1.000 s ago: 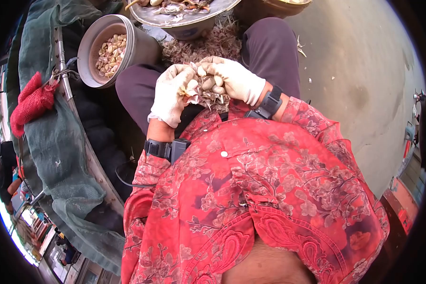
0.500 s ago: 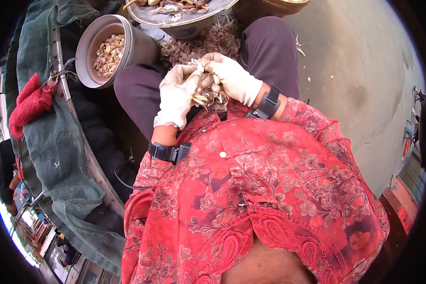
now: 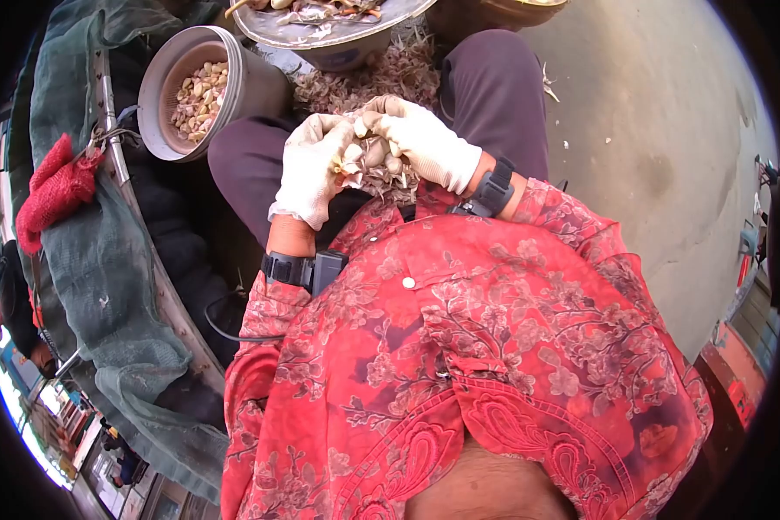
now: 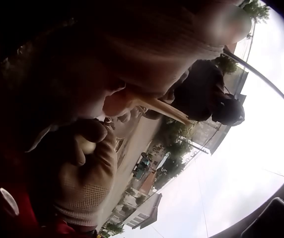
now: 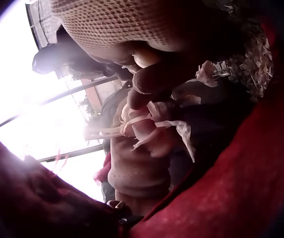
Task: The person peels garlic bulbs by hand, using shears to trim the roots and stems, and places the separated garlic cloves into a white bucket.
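Observation:
Both hands wear whitish knit gloves and meet above the lap. My left hand [image 3: 308, 173] holds a partly broken garlic bulb [image 3: 351, 159], with torn papery skin [image 5: 181, 136] and a stiff stalk [image 4: 167, 109] sticking out. My right hand [image 3: 429, 147] bends its fingers around a loose garlic clove [image 5: 145, 58], which also shows pale between those fingers in the left wrist view. The fingertips of both hands come together at the bulb's upper side. Below them, dry garlic skins [image 3: 390, 186] lie between the thighs.
A bucket [image 3: 152, 104] of separated cloves [image 3: 201, 100] stands beside the left knee. A wide metal basin [image 3: 338, 33] with garlic and stalks is ahead, over a heap of skins [image 3: 373, 82]. Green netting [image 3: 104, 286] over a metal rail [image 3: 139, 191] runs along the left.
The left hand rolled inward over the bulb, then turned back outward, so the bulb's pale cloves show again. The right hand stays nearly in place, its fingertips at the bulb.

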Demonstrator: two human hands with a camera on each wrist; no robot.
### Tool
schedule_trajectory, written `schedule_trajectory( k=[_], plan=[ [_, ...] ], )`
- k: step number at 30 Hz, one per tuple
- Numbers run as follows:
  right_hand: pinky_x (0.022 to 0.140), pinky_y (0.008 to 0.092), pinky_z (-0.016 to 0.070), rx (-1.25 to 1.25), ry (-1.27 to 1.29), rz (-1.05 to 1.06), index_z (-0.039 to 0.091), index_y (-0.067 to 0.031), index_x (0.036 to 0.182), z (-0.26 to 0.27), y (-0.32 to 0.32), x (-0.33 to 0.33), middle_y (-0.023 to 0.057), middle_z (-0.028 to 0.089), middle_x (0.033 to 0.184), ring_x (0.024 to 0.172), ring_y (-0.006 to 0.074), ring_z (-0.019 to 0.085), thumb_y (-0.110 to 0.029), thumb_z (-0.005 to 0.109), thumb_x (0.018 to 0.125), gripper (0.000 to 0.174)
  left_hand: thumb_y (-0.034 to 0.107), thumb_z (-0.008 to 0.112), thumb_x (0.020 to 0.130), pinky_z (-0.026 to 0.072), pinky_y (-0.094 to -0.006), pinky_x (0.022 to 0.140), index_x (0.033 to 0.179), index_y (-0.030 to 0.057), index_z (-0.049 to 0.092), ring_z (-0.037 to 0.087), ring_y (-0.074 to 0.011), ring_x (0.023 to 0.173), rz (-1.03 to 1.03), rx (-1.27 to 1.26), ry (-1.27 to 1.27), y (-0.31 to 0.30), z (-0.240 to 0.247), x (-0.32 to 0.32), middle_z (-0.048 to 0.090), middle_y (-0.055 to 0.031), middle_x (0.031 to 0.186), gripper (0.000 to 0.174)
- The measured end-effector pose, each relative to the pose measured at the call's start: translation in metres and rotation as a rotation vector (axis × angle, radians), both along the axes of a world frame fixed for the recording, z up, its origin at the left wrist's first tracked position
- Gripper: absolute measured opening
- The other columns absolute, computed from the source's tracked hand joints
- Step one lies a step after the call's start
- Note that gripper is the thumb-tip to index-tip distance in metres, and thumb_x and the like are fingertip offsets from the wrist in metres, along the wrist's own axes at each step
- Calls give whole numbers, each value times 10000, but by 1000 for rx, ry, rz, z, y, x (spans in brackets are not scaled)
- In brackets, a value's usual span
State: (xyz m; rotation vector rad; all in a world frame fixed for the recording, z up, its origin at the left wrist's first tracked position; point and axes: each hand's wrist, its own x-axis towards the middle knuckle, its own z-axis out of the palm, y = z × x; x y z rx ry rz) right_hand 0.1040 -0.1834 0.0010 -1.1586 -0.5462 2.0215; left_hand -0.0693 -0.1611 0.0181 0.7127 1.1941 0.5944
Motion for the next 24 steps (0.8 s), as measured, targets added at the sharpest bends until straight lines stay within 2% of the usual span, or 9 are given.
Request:
schedule_trajectory(
  k=[1, 3, 5, 9, 12, 16, 19, 21, 24],
  plan=[
    [436, 176, 425, 1, 0, 2, 516, -51, 1082, 3, 1, 0, 67, 633, 889, 577, 89, 594, -189, 488, 998, 164, 160, 578, 943, 408, -218, 416, 988, 1, 567, 540, -104, 512, 19, -44, -129, 1, -4, -6, 576, -39, 714, 166],
    [402, 172, 371, -95, 0, -85, 535, -19, 1109, 11, 0, -2, 41, 634, 744, 447, 56, 475, -169, 491, 997, 192, 168, 595, 936, 420, -212, 451, 981, 2, 567, 556, -109, 546, 45, 4, -181, 0, -7, -9, 588, -43, 746, 174],
    [397, 176, 366, -88, 69, -99, 541, -18, 1127, 2, -1, -1, 31, 635, 733, 439, 62, 472, -173, 521, 987, 210, 172, 587, 937, 439, -217, 484, 1009, -7, 573, 567, -117, 573, 35, -43, -214, 1, -3, -13, 597, -46, 782, 194],
    [475, 193, 439, -58, 222, -77, 562, -37, 1123, -12, -4, 10, 32, 657, 1003, 629, 71, 575, -170, 521, 983, 197, 198, 565, 944, 452, -225, 515, 1126, -37, 572, 581, -128, 630, -89, 211, -160, -2, -15, -19, 603, -50, 835, 298],
    [542, 203, 470, -132, 323, -69, 559, -46, 1140, -13, -3, 15, 60, 662, 1049, 733, 88, 625, -172, 546, 969, 213, 56, 571, 924, 499, -230, 584, 1153, -33, 587, 619, -116, 728, -58, 150, -351, 1, -17, -24, 643, -96, 985, 247],
    [627, 231, 509, -200, 484, -54, 548, -46, 1174, -22, 0, 16, 97, 663, 1081, 851, 129, 655, -189, 573, 962, 257, 59, 554, 934, 506, -236, 587, 1153, -21, 590, 621, -125, 726, -106, 264, -219, 1, -21, -26, 643, -100, 970, 236],
    [637, 241, 523, -83, 293, -26, 548, -48, 1160, -16, -1, 19, 107, 661, 1079, 863, 155, 665, -219, 581, 959, 265, 46, 567, 926, 514, -249, 590, 1145, -19, 596, 620, -133, 725, -113, 329, -145, 1, -24, -26, 636, -92, 961, 230],
    [648, 243, 525, -114, 268, -50, 546, -40, 1135, -11, 1, 20, 125, 656, 1082, 862, 173, 669, -208, 563, 962, 242, 13, 606, 879, 528, -257, 621, 1132, -29, 602, 625, -139, 743, 144, -33, -454, 3, -35, -29, 635, -86, 978, 256],
    [658, 248, 525, -146, 304, -106, 547, -33, 1112, -6, 5, 28, 138, 651, 1089, 866, 180, 667, -159, 543, 959, 198, -27, 592, 847, 547, -281, 624, 1145, -10, 592, 636, -173, 731, -109, 385, -71, 3, -42, -29, 640, -106, 1011, 299]
  ],
)
